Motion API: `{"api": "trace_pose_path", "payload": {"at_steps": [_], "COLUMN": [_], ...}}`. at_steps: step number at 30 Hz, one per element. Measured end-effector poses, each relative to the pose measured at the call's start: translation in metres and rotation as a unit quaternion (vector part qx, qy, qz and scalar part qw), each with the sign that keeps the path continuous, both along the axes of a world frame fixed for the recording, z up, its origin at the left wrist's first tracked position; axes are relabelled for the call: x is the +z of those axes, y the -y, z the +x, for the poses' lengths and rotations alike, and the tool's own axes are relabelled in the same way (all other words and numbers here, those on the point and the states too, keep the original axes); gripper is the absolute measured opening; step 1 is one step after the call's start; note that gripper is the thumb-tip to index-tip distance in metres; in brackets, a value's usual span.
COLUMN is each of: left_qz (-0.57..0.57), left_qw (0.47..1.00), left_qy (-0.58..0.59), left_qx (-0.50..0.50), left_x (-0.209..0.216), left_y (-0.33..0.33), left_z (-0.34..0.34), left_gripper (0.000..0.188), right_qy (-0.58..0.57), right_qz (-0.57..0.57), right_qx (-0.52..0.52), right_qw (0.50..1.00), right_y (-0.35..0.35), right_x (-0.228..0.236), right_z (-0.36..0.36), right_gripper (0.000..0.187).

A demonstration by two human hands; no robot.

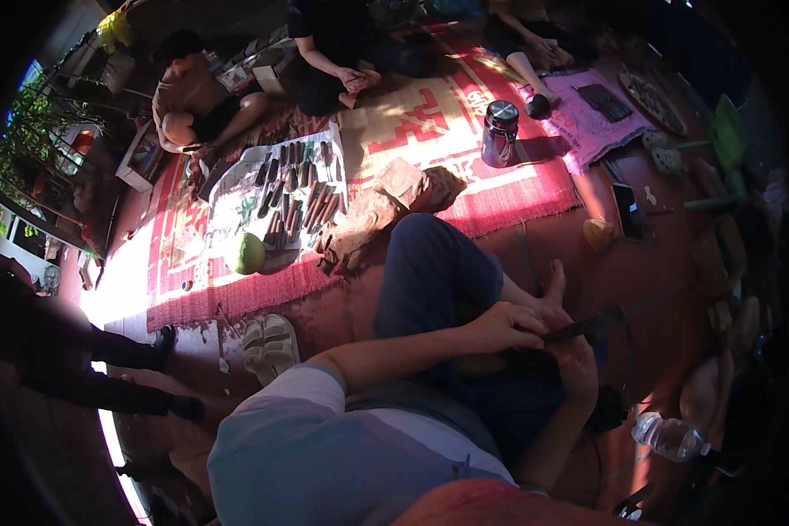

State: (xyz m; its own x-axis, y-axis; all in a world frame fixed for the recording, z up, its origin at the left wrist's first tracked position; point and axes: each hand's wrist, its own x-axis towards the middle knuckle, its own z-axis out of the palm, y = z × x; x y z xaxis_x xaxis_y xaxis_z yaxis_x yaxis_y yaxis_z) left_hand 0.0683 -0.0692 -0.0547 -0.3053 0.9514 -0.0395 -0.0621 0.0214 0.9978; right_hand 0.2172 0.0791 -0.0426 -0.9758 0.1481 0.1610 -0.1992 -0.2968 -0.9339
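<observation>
My left hand [510, 327] is closed, its fingertips pinching the near end of a dark, flat, blade-like strip [592, 324]. My right hand [576, 361] is curled under the same strip, just right of the left hand. The strip points right, held over my crossed legs; shadow hides its exact kind. Close beyond my hands are my bare foot [554, 285] and my raised knee in blue trousers [425, 263].
Ahead lies a red and yellow woven mat [517, 206] bearing a cloth with several dark sticks [302, 188], a green round fruit [246, 253], brown lumps [359, 232] and a dark flask [500, 136]. Sandals [272, 344], a phone [626, 209] and a plastic bottle [669, 437] surround me. Several people sit nearby.
</observation>
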Motion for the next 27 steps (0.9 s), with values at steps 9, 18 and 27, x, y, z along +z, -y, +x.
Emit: {"api": "trace_pose_path", "payload": {"at_steps": [9, 18, 27], "left_qz": [-0.029, -0.026, -0.06], "left_qw": [0.984, 0.969, 0.89], "left_qy": [-0.162, -0.243, -0.448], "left_qx": [0.069, -0.039, -0.064], "left_x": [0.012, -0.077, -0.094], "left_y": [-0.006, -0.018, -0.011], "left_z": [-0.06, -0.039, -0.02], "left_gripper": [0.018, 0.083, 0.095], "right_qy": [0.141, 0.173, 0.188], "right_qz": [0.007, -0.007, 0.274], "right_qx": [-0.367, -0.487, -0.389], "right_qw": [0.92, 0.856, 0.859], "right_y": [-0.052, -0.065, -0.044], "right_x": [-0.003, -0.01, -0.033], "right_z": [0.03, 0.05, 0.017], "right_gripper": [0.033, 0.013, 0.008]}}
